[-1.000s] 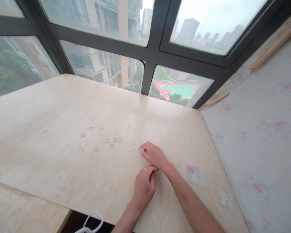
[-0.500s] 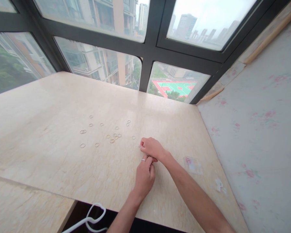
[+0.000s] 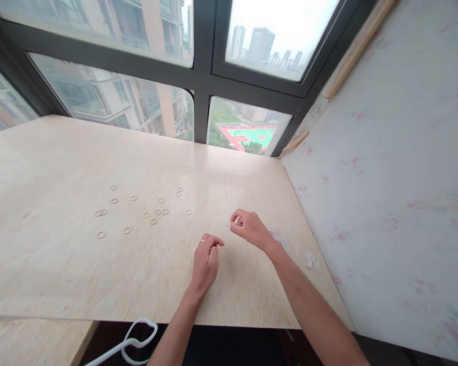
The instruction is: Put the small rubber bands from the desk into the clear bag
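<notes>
My right hand (image 3: 248, 227) is raised over the counter, thumb and forefinger pinched on a thin ring (image 3: 228, 223) that shows only faintly at the fingertips. To its left and nearer to me, my left hand (image 3: 206, 262) hovers at or just above the stone surface; I cannot tell whether it touches. Its fingers are loosely bent and apart, holding nothing, and a silver band (image 3: 202, 241) sits on one finger. Several thin hoops lie scattered at left, among them a single ring (image 3: 189, 212), an overlapping pair (image 3: 101, 213) and a small cluster (image 3: 159, 213).
A clear plastic box (image 3: 275, 234) is partly hidden behind my right wrist. Small white pieces (image 3: 310, 259) lie near the papered wall (image 3: 366, 178). Windows border the pale counter (image 3: 137, 279) at the back. A white looped tube (image 3: 132, 343) rises at the front edge.
My hands have come apart: the right moved right with the thin ring, and the left drew away leftward with its fingers loosened. The camera view has turned to the right.
</notes>
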`<state>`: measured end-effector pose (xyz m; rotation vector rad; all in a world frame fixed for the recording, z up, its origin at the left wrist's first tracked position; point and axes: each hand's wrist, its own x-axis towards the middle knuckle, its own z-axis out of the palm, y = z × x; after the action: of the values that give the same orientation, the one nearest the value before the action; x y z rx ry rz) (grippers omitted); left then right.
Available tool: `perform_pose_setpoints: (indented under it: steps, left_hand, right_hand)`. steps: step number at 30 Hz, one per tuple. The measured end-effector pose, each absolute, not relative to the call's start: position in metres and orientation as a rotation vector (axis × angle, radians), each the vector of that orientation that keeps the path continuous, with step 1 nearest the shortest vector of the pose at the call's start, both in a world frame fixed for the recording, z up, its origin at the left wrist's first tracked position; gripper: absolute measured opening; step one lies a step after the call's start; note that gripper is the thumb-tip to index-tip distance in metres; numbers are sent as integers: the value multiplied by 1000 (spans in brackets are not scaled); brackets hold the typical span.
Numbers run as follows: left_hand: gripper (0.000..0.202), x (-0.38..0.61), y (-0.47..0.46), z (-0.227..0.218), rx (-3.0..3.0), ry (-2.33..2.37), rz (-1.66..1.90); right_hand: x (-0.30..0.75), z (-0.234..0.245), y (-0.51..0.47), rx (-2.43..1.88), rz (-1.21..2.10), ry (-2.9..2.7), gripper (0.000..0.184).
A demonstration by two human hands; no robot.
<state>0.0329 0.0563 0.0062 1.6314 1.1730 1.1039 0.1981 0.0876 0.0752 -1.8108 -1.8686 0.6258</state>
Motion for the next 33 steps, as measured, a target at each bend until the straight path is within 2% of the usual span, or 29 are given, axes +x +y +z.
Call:
perform_pose_setpoints:
  steps: [6,13,22,33]
  left_hand:
    - [18,31,56,5,1597,1124,1123]
    - [21,32,56,9,1605,1097,1101]
    - [21,33,55,9,1680,1136,1125]
    - [21,34,55,14,1727,1137,1083]
  right_hand:
    - [264,77,41,-1890,655,-1533,9]
    - [325,69,9,-2034,536,-1346,16]
    - [332,53,9,-2077,511,-1367,17]
    - [325,51,-25,-1931,464,-1307,26]
